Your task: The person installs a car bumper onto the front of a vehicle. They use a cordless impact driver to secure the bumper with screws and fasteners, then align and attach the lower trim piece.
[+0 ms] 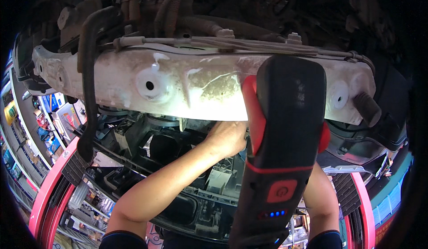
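My left hand (229,136) reaches in under the pale, dirt-streaked metal beam (196,84), its fingers curled and partly hidden there and behind a work lamp. This large black-and-red lamp (285,142), with a row of small blue lights on its body, fills the right foreground and casts a bright patch on the beam. My right forearm (325,195) runs up behind the lamp, which hides my right hand. Below the beam, around my left hand, lies a dark plastic assembly (178,206) with openings and small fittings.
Dark hoses (169,12) and a thin pipe run above the beam. A bent black bar (87,115) hangs down at the left. Pink-red frames with ribbed pads (359,204) stand at both sides. Cluttered shelves (24,137) are beyond on the left.
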Demonstrator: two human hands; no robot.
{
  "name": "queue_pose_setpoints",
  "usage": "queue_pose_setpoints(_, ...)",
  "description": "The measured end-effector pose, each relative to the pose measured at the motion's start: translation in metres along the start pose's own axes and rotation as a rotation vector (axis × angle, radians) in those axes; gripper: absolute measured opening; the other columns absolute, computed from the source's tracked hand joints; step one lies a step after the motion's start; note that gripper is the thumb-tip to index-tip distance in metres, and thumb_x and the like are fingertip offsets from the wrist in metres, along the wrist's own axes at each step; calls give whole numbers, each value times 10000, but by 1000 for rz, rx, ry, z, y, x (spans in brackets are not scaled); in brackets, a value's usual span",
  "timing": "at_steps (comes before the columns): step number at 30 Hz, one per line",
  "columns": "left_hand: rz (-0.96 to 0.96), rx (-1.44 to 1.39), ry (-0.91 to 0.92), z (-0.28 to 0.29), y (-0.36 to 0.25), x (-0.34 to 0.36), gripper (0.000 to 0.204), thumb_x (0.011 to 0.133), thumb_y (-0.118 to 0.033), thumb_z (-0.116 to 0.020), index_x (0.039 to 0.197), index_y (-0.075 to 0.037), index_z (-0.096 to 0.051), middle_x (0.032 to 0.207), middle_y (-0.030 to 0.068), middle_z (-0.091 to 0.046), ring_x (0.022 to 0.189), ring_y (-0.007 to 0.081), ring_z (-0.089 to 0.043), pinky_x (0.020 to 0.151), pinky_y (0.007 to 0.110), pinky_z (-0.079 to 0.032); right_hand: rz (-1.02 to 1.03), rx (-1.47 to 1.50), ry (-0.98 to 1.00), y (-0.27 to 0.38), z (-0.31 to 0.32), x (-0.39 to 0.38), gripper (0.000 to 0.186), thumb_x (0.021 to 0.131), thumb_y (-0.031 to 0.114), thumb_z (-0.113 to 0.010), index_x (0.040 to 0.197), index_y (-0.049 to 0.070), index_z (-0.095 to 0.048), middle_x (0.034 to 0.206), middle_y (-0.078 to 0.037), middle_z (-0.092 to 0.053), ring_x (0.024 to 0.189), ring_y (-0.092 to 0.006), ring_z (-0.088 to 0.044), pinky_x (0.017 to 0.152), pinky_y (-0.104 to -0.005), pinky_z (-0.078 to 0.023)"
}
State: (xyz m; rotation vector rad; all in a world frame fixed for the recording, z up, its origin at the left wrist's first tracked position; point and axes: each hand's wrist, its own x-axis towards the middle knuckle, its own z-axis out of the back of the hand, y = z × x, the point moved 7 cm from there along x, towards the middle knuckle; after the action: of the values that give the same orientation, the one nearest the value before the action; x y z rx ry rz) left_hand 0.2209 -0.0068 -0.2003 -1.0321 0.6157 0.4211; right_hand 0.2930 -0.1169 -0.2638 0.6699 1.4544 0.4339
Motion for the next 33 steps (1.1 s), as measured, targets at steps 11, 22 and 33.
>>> queue_pose_setpoints(11,-47,-56,-64,-3,3,1,289,835,-37,-636,1104,63,-674,1142,287,-677,1119,449,-647,984,504,-515,99,-37,-68,-10,3,4,442,801,61,-744,1230,-21,-675,1113,-188,-736,1034,-289,-692,947,-402,-522)
queue_pose_setpoints(22,-52,-18,-6,1,0,-6,389,761,41,-651,1148,86,-650,1165,310,-666,1133,463,-640,982,509,-521,118,-90,-60,-8,5,-2,412,825,98,-763,1211,-19,-681,1119,-187,-739,1038,-293,-694,941,-396,-525)
queue_pose_setpoints(33,-60,-58,-37,14,-11,-6,322,767,43,-631,1081,89,-684,1126,307,-679,1097,463,-658,970,507,-527,47,66,-57,5,2,-22,277,926,116,-725,1157,-34,-709,1137,-200,-749,1042,-293,-712,956,-404,-520)
